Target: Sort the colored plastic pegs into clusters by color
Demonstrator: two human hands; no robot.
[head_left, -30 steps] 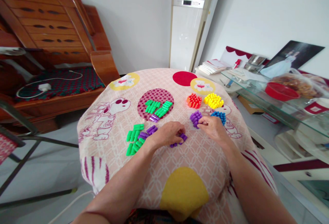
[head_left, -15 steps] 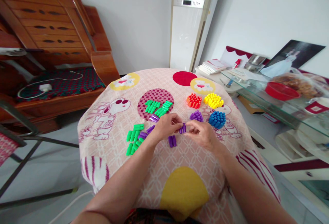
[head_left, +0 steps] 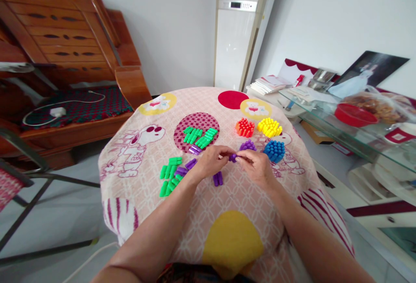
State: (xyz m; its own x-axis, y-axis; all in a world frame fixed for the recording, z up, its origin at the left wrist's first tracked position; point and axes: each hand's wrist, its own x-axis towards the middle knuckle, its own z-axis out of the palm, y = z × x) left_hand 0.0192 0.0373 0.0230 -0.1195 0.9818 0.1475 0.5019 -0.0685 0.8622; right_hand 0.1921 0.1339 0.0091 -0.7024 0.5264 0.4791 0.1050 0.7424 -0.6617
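Over the middle of the table, my left hand [head_left: 212, 161] and my right hand [head_left: 256, 166] pinch a small shiny purple plastic piece [head_left: 232, 157] between their fingertips. Fingers cover most of it. Under my left hand lies a pair of purple tube-shaped pieces [head_left: 217, 179]. To the left are more purple pieces [head_left: 181, 170] among green tube-shaped pieces [head_left: 169, 170], and another green group [head_left: 193, 135] lies farther back. Just beyond my right hand stands a purple cluster [head_left: 248, 145], partly hidden, with a blue cluster [head_left: 274, 151] beside it.
Behind these stand a red cluster [head_left: 245, 127] and a yellow cluster [head_left: 269, 127]. A patterned cloth [head_left: 234, 200] covers the round table. At right, a glass shelf [head_left: 328, 112] holds a red bowl [head_left: 355, 115]. A wooden bench [head_left: 74, 53] is at left.
Both hands have drawn closer together around the purple piece, which has turned; less of it shows between the fingers. The pieces on the table have not moved.
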